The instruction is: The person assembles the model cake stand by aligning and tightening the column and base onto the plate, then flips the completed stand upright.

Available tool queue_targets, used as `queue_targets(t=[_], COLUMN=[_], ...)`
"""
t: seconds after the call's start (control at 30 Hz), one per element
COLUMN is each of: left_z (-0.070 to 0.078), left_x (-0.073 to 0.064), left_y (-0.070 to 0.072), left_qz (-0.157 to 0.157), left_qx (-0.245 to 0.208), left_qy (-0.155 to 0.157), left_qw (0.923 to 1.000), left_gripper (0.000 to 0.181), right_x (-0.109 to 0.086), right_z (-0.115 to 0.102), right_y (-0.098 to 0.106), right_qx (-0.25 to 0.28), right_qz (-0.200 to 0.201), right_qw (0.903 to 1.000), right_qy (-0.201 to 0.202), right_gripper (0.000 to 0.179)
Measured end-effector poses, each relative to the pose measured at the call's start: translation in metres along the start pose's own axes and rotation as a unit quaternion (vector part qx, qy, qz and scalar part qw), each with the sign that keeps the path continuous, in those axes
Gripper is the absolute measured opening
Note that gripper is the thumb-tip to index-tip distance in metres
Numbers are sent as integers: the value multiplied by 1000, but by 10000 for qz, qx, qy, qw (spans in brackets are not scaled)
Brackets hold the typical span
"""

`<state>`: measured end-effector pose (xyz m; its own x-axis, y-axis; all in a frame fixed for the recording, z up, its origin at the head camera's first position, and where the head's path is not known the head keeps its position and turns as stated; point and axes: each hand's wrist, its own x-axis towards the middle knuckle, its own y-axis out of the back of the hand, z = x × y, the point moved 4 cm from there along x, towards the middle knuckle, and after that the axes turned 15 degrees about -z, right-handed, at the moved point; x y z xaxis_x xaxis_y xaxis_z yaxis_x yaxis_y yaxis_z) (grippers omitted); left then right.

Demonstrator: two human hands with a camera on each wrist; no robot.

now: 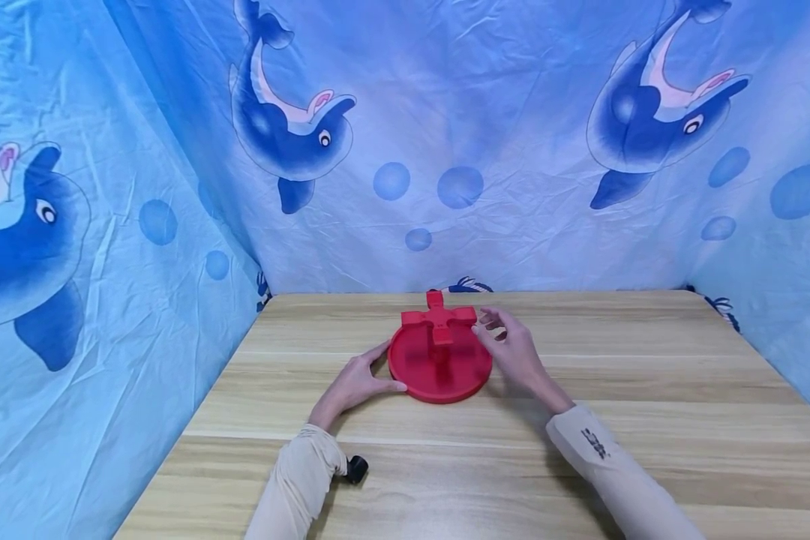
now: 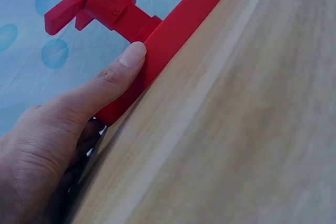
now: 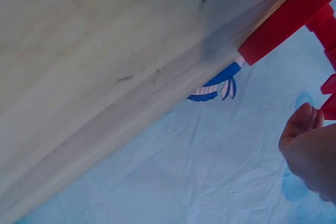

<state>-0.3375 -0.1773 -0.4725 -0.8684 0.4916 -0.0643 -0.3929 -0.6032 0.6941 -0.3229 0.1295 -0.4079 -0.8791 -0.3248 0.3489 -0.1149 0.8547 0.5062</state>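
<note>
A red stand has a round, rimmed base, a short upright post and a cross-shaped top. My left hand grips the left edge of the base. Its thumb lies on the near rim, and the other fingers reach round the far left side, mostly hidden in the left wrist view. My right hand is raised beside the right arm of the cross, fingers loosely bent. Those fingertips are at the arm's tip; whether they touch it is unclear.
The stand rests on a wood-grain table, towards its back edge. Behind and to the left hangs a blue cloth printed with dolphins and bubbles. A small black device sits at my left sleeve cuff.
</note>
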Motion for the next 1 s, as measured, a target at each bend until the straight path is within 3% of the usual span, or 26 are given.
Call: queue_targets(t=[0.2, 0.37, 1.0], left_z=[0, 0, 1], left_x=[0, 0, 1], left_y=[0, 1, 1], left_qz=[1, -11, -12], left_qx=[-17, 26, 69], left_qy=[-54, -16, -16], left_qw=[10000, 10000, 10000], left_gripper=[105, 105, 107], right_x=[8, 12, 6], right_z=[4, 4, 3], right_y=[-3, -6, -3], right_qx=[260, 312, 179], right_qz=[-470, -664, -405], right_qw=[9984, 9970, 9990], right_qy=[-194, -228, -57], right_gripper=[57, 56, 44])
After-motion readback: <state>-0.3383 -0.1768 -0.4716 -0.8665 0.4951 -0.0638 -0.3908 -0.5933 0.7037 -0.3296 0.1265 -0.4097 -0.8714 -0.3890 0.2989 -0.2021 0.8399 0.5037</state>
